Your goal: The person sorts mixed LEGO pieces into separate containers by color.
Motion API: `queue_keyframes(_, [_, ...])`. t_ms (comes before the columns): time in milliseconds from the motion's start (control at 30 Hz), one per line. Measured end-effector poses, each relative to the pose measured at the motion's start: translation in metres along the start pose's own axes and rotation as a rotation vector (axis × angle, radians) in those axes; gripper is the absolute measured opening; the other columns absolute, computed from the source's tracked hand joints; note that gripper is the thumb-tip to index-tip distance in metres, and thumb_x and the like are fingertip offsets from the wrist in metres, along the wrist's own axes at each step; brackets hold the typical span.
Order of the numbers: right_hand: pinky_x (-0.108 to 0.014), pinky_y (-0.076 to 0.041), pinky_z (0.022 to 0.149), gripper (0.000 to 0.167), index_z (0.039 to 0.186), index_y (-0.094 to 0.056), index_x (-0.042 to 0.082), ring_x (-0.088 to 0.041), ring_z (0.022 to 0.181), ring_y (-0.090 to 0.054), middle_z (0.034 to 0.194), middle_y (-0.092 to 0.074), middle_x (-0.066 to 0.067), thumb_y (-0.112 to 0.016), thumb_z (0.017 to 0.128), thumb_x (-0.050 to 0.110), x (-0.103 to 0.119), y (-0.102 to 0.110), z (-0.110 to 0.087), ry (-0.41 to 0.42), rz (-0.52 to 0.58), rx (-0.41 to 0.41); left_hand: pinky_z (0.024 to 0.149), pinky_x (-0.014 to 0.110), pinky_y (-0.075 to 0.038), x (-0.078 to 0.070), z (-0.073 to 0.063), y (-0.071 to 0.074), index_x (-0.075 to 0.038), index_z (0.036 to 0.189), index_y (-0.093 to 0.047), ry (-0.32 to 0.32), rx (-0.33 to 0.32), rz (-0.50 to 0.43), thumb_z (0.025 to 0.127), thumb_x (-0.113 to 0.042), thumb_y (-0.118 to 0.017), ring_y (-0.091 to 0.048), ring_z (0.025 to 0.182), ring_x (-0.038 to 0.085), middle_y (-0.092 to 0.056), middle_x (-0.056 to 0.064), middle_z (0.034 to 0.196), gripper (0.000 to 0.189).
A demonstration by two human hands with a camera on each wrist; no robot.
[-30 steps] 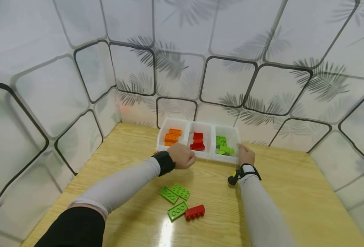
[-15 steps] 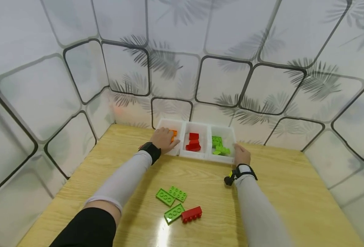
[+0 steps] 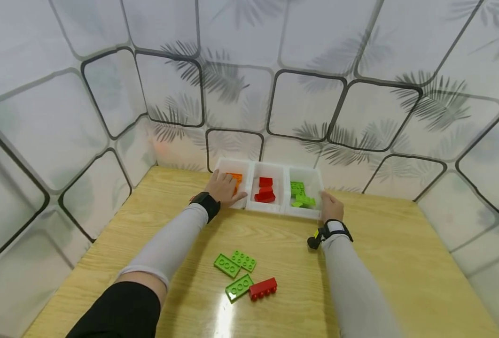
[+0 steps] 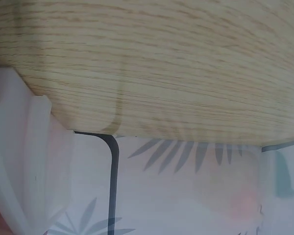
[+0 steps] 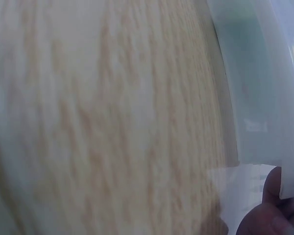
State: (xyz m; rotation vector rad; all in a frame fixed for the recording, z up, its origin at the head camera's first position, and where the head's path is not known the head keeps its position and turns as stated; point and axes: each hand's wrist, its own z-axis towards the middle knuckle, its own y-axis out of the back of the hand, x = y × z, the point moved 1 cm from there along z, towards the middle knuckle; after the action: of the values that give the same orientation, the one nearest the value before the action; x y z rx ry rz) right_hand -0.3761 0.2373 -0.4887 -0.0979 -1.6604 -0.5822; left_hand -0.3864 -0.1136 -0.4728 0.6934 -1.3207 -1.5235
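A white three-compartment tray (image 3: pixel 302 213) stands at the back of the table. My left hand (image 3: pixel 223 188) lies across its left compartment, fingers extended over the orange bricks (image 3: pixel 237 177) and thumb spread toward the divider. Most of those bricks are hidden under it. My right hand (image 3: pixel 331 207) grips the tray's right end wall; in the right wrist view the thumb and a finger (image 5: pixel 264 220) pinch the rim. Red bricks (image 3: pixel 265 196) lie in the middle compartment, lime green bricks (image 3: pixel 298 188) in the right one. The left wrist view shows the tray's outer wall (image 4: pixel 36 161).
On the wooden table (image 3: pixel 148 211), closer to me, lie three lime green plates (image 3: pixel 226 265) and a red brick (image 3: pixel 263 288) with studs facing sideways. A patterned white curtain (image 3: pixel 300 105) closes off the back and left side, right behind the tray.
My left hand was curled in front of the tray, then moved left and back over the orange compartment, with its fingers spread out. My right hand has kept hold of the tray's right end.
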Motion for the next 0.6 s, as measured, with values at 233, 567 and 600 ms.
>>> queue_keyframes(233, [-0.045, -0.041, 0.106, 0.049, 0.134, -0.062, 0.012, -0.031, 0.125, -0.055, 0.138, -0.059, -0.013, -0.052, 0.099, 0.044, 0.003, -0.002, -0.004, -0.003, 0.003, 0.0, 0.116, 0.052, -0.024, 0.002, -0.005, -0.001, -0.004, 0.128, -0.059, -0.041, -0.025, 0.0, 0.098, -0.062, -0.038, -0.051, 0.123, 0.035, -0.061, 0.016, 0.126, 0.069])
queue_keyframes(567, [-0.045, -0.04, 0.106, 0.05, 0.136, -0.061, 0.013, -0.031, 0.125, -0.054, 0.139, -0.058, -0.013, -0.051, 0.099, 0.046, 0.007, 0.001, -0.01, -0.017, -0.005, 0.011, 0.095, 0.045, -0.038, -0.002, -0.018, 0.002, -0.002, 0.105, -0.062, -0.229, -0.29, 0.056, 0.091, -0.055, -0.059, -0.052, 0.1, 0.034, -0.059, 0.015, 0.1, 0.055])
queue_keyframes(600, [-0.045, -0.041, 0.106, 0.051, 0.136, -0.061, 0.013, -0.031, 0.124, -0.054, 0.139, -0.058, -0.013, -0.051, 0.099, 0.046, 0.007, 0.001, -0.01, -0.016, -0.003, 0.011, 0.095, 0.044, -0.039, -0.004, -0.02, 0.004, -0.002, 0.107, -0.063, -0.251, -0.326, 0.074, 0.091, -0.054, -0.059, -0.052, 0.101, 0.033, -0.059, 0.015, 0.102, 0.055])
